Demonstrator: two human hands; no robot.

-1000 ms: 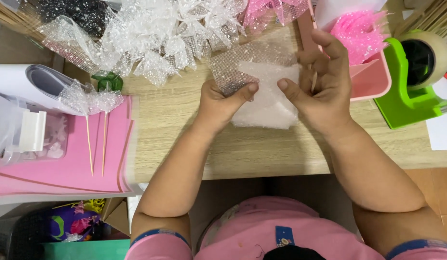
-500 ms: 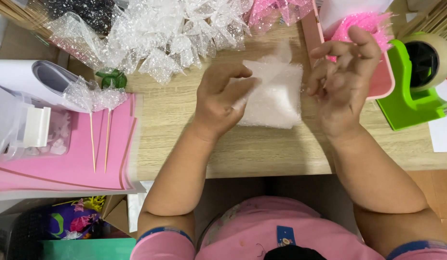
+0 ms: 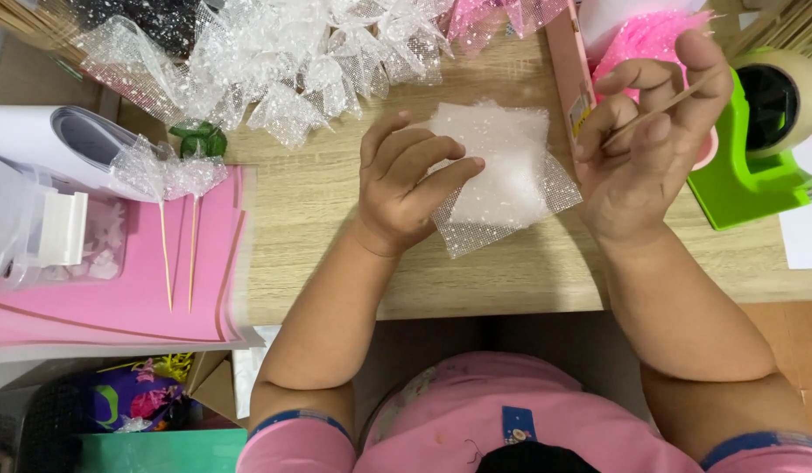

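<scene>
A stack of white mesh squares point(image 3: 509, 175), sheer and speckled with small white dots, lying flat on the wooden surface point(image 3: 309, 210) near the middle of the frame, edges slightly frayed and the lower right corner sticking out past the rest. Number of layers hard to make out, the sheets blurring into one pale patch. Left edge of the stack hidden under the left hand point(image 3: 406, 188), fingers curled and pressing down on it, thumb tucked low. Right hand point(image 3: 646, 144) raised just to the right of the stack, fingers half closed, pinching a thin wooden stick point(image 3: 664, 107) between thumb and fingertips; far end of the stick lost against the pink tray point(image 3: 570, 79) behind. Contents of that tray mostly covered by the hand, only pink netting point(image 3: 642, 39) showing. Along the top, a heap of gathered white mesh bows point(image 3: 274, 61), cut off by the frame edge. At left, two finished bows on sticks point(image 3: 165, 175) resting on pink paper sheets point(image 3: 117, 298). At the right edge, a green tape dispenser point(image 3: 756, 140), partly out of frame. Both forearms bare, coming up from the bottom of the frame.
</scene>
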